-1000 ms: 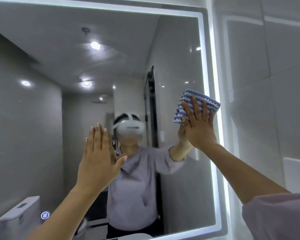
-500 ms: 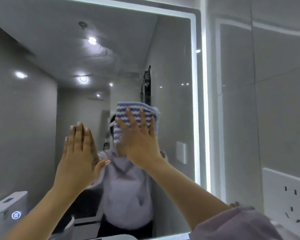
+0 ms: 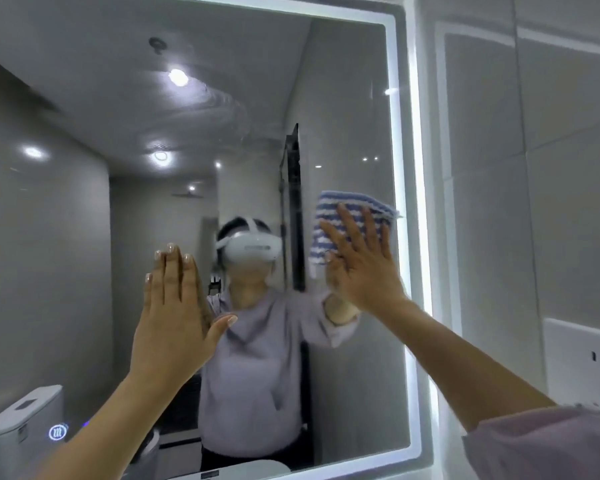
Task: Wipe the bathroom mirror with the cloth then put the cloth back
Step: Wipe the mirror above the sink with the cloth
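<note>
Fingers spread, right hand (image 3: 361,271) presses ribbed striped cloth (image 3: 347,207) on glossy mirror (image 3: 222,109); left hand (image 3: 174,320) flat.

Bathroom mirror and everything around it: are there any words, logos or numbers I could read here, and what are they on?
"m", or so it seems: glowing blue round emblem on the toilet reflected in the mirror, blurred.
Too small to read: small dark plate at the mirror's bottom edge.
No text visible: striped cloth, wall socket.
</note>
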The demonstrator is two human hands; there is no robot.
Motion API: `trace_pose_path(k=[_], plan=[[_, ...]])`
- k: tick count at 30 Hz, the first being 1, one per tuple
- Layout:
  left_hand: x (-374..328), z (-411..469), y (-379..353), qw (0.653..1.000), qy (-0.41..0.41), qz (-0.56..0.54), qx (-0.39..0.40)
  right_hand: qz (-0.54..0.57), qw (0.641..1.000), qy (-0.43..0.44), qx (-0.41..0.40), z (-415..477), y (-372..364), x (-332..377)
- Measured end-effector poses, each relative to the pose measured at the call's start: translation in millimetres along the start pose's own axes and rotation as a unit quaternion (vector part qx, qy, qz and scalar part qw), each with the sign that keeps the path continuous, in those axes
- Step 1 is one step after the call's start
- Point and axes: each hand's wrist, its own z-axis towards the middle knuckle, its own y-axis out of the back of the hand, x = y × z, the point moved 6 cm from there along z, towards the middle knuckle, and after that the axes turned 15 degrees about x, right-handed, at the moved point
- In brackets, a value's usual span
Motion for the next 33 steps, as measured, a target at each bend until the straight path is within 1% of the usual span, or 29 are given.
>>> trace_pose_path(k=[3,5,8,14,17,20,22,26,30,33], plan=[[0,-1,1,1.000,0.000,-0.002,0.005,0.041,0.997,-0.072,-0.006,-12,4,-47],[0,-1,1,1.000,0.000,-0.005,0.003,0.041,0.995,-0.086,-0.005,-17,7,-60],[0,-1,1,1.000,0.000,-0.019,0.000,0.035,0.994,-0.101,-0.018,-15,8,-56],[-1,-2,2,0.999,-0.006,-0.037,-0.004,0.042,0.984,-0.172,-0.032,-4,-2,-47],[-1,-2,1,0.999,-0.007,-0.036,-0.006,0.042,0.982,-0.181,-0.043,6,-3,-40],[0,-3,1,0.999,-0.009,-0.040,-0.008,0.038,0.983,-0.172,-0.055,18,2,-27],[-1,-3,2,0.999,-0.011,-0.044,-0.008,0.041,0.986,-0.150,-0.062,30,9,-9],[-2,-4,5,0.999,-0.008,-0.037,-0.004,0.035,0.996,-0.057,-0.050,63,30,48],[-2,-4,6,0.999,0.000,-0.042,0.000,0.006,0.998,0.034,-0.046,90,46,121],[-2,-3,6,0.999,0.008,-0.036,0.000,-0.012,0.997,0.072,-0.032,103,48,159]])
